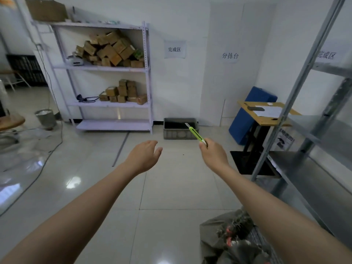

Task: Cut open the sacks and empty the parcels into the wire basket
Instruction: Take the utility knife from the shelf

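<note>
One sack [219, 233] lies behind the right hand [213, 154] gripping a knife [195, 134].

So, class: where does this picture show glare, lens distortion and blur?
Head view: glare patches on the glossy floor tiles, left; the wide lens tilts the metal rack post, right; the sack at the bottom edge looks soft; the knife looks sharp.

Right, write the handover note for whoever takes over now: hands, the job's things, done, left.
Right hand grips the green utility knife, blade out, raised in front.
Left hand open, empty.
Grey sack on the floor at lower right, beneath the right forearm; cannot tell whether it is cut.
Wire basket not plainly in view.
Done: knife in hand. Left: cut the sack, empty it into the basket.
</note>
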